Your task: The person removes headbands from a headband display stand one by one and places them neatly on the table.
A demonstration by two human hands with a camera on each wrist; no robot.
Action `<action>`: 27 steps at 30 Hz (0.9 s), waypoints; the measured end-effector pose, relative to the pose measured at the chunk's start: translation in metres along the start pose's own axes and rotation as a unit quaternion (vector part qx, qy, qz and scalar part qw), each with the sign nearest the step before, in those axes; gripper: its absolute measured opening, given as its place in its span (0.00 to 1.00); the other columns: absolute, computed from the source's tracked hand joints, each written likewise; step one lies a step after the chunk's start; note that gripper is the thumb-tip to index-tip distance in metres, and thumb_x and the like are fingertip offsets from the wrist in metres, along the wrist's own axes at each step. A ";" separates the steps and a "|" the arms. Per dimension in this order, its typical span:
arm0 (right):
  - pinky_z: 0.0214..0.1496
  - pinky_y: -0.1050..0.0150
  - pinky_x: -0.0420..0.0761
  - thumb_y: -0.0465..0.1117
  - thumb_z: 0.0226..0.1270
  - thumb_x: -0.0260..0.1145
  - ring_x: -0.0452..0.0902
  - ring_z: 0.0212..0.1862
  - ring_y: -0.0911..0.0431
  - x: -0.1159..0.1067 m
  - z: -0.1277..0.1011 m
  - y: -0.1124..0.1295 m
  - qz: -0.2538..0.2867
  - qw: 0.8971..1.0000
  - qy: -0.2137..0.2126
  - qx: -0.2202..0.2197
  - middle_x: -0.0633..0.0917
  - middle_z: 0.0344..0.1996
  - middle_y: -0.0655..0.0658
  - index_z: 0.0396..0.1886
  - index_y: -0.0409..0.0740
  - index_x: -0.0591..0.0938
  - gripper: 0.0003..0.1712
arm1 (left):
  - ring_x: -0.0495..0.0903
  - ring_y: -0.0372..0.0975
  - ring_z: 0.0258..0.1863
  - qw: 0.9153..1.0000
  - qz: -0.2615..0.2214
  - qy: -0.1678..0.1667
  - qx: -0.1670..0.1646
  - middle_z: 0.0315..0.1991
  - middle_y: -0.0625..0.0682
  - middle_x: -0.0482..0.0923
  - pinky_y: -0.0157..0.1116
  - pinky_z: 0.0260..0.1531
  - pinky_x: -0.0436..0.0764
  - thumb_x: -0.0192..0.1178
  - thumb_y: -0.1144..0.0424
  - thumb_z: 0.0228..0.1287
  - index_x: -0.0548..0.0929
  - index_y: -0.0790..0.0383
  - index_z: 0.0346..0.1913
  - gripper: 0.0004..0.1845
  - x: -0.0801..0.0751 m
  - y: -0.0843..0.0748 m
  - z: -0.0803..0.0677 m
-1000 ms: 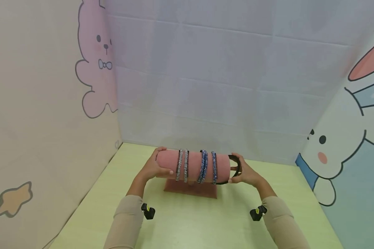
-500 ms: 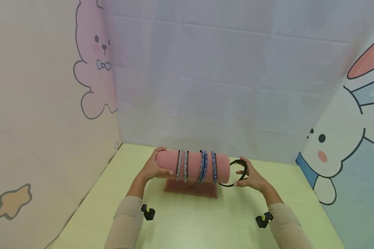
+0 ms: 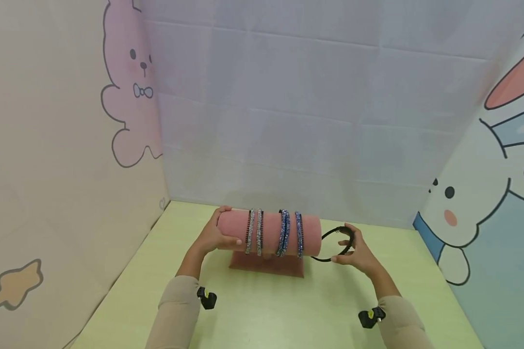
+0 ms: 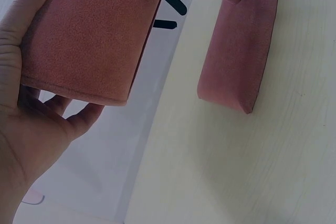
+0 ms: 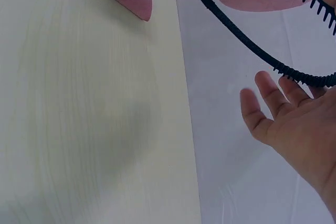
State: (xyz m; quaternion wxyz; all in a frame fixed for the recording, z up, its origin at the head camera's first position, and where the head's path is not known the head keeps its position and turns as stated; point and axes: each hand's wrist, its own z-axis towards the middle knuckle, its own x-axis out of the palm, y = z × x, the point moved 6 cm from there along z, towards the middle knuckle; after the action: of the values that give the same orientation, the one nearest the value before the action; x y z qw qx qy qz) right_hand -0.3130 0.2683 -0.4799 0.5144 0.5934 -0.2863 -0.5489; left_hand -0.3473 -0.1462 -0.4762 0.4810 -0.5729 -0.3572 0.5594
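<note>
Black toothed headband point(image 3: 337, 243) sits just right of centre in the head view, clear of the right end of the pink roll point(image 3: 268, 232) and held up off the desk point(image 3: 262, 310). Right hand point(image 3: 357, 252) pinches it at the far side of the arc, thumb and fingertips curled on the band, other fingers point(image 5: 273, 95) spread loose; open ends point back toward the roll, teeth on the inner edge. Gripping the arc likely keeps the tips free of the roll's end face. Left hand point(image 3: 214, 235) wraps the left end of the roll, thumb on top, fingers point(image 4: 79, 121) underneath, probably bracing it so the stand doesn't tip or slide. Roll lies horizontal on a post above a pink base point(image 3: 266, 265), mid frame. On the roll: two silver glitter bands point(image 3: 254, 231) left of middle, blue glitter bands point(image 3: 290, 233) right of middle, all upright, their black tips hanging below. Printed rabbit panels point(image 3: 484, 194) and a pale backdrop wall off the desk.
</note>
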 end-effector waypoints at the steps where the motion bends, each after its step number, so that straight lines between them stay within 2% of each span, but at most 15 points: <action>1: 0.50 0.44 0.70 0.30 0.47 0.74 0.59 0.61 0.34 0.000 -0.001 0.001 0.005 1.000 -0.002 -0.001 0.52 0.67 0.30 0.70 0.38 0.43 0.59 | 0.70 0.54 0.50 1.000 0.000 0.001 0.000 0.57 0.57 0.65 0.49 0.43 0.74 0.82 0.60 0.25 0.61 0.40 0.64 0.56 0.000 0.000 0.000; 4: 0.55 0.33 0.59 0.27 0.47 0.71 0.50 0.66 0.34 0.000 -0.005 0.003 0.031 0.999 -0.009 -0.013 0.48 0.68 0.30 0.68 0.36 0.43 0.57 | 0.70 0.54 0.49 1.000 -0.002 0.003 0.004 0.57 0.58 0.65 0.49 0.42 0.74 0.82 0.60 0.25 0.60 0.44 0.66 0.58 0.000 0.000 0.001; 8: 0.56 0.30 0.52 0.25 0.47 0.70 0.44 0.67 0.34 0.001 -0.010 0.006 0.052 0.998 -0.015 -0.033 0.46 0.69 0.30 0.67 0.34 0.41 0.57 | 0.70 0.55 0.49 1.000 -0.007 0.005 0.000 0.57 0.58 0.65 0.49 0.42 0.75 0.82 0.61 0.25 0.60 0.44 0.66 0.58 0.000 0.000 0.001; 21: 0.56 0.32 0.56 0.27 0.49 0.70 0.43 0.68 0.35 0.003 -0.022 0.004 0.028 0.996 -0.081 -0.036 0.50 0.68 0.30 0.71 0.38 0.44 0.56 | 0.70 0.55 0.49 1.000 -0.011 0.005 -0.005 0.57 0.59 0.64 0.49 0.41 0.75 0.82 0.60 0.25 0.60 0.44 0.66 0.58 0.001 0.000 0.000; 27: 0.58 0.35 0.56 0.25 0.48 0.69 0.46 0.67 0.33 0.006 -0.026 0.002 0.059 0.989 -0.125 -0.043 0.51 0.66 0.31 0.73 0.43 0.45 0.58 | 0.70 0.56 0.49 1.000 -0.010 0.007 -0.005 0.57 0.59 0.64 0.49 0.41 0.76 0.82 0.59 0.25 0.60 0.41 0.66 0.58 0.000 0.002 0.000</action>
State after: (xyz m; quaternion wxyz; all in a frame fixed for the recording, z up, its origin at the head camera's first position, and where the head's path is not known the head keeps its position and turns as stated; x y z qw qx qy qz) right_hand -0.2862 0.2703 -0.4834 0.5308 0.4798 -0.3591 -0.5993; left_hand -0.3477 -0.1463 -0.4781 0.4862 -0.5758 -0.3624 0.5484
